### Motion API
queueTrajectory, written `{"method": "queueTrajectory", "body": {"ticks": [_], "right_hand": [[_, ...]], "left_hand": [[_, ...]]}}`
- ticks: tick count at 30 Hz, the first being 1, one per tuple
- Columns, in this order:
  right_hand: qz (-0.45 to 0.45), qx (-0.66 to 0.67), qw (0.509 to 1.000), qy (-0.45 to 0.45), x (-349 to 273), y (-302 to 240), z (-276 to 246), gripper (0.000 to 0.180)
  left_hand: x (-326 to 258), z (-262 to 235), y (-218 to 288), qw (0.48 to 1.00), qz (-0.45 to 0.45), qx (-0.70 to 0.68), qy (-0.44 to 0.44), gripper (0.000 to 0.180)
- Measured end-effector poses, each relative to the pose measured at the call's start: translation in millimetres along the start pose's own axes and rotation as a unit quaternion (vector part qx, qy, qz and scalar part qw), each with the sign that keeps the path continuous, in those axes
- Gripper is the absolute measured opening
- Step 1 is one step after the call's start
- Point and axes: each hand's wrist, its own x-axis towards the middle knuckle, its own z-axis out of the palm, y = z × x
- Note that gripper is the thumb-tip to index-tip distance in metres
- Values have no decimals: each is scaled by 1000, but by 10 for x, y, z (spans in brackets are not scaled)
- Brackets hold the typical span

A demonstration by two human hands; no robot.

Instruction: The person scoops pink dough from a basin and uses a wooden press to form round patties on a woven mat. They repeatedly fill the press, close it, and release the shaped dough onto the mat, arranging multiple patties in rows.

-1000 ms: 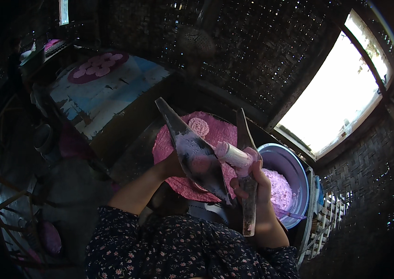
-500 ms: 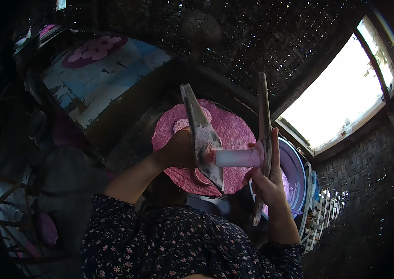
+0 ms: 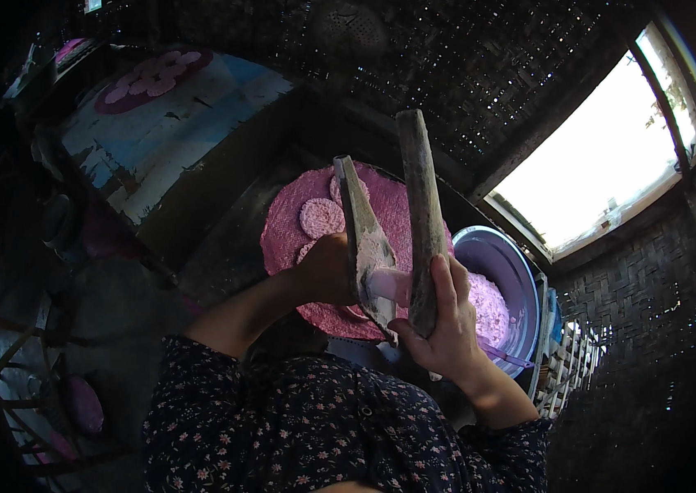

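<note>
Between my two hands is a wooden hand press with two long boards. My left hand (image 3: pixel 327 269) is closed on the left board (image 3: pixel 370 242), its fingers partly hidden behind it. My right hand (image 3: pixel 451 333) presses against the right board (image 3: pixel 422 214), fingers and thumb around its lower part. A short pale cylinder (image 3: pixel 395 285) shows between the boards. Under the press is a round pink tray (image 3: pixel 286 209) with a rough surface. Lacy pink discs (image 3: pixel 322 217) lie on its left side, some partly covered by my left hand and the press.
A purple basin (image 3: pixel 529 283) holding a pink crumbly mass (image 3: pixel 488 308) stands right of the tray. At the upper left, a table (image 3: pixel 200 156) with a peeling cover bears another round tray of pink discs (image 3: pixel 155 76). A bright window (image 3: pixel 594 156) opens in the woven wall at the right.
The right board has moved left, close to the left board, and less of the cylinder shows between them. The press sits slightly differently over the tray, leaving more pink discs visible.
</note>
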Motion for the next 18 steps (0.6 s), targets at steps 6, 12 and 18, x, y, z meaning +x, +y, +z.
{"method": "queueTrajectory", "body": {"ticks": [6, 12, 18], "right_hand": [[242, 505, 825, -76, -109, 351, -18, 96], [297, 716, 564, -283, -313, 412, -148, 119], [225, 767, 450, -398, -552, 616, -300, 137]], "left_hand": [[-54, 61, -166, 997, -41, -34, 55, 37], [473, -381, -125, 771, 74, -631, -51, 88], [1024, -642, 277, 550, 182, -807, -114, 112]]}}
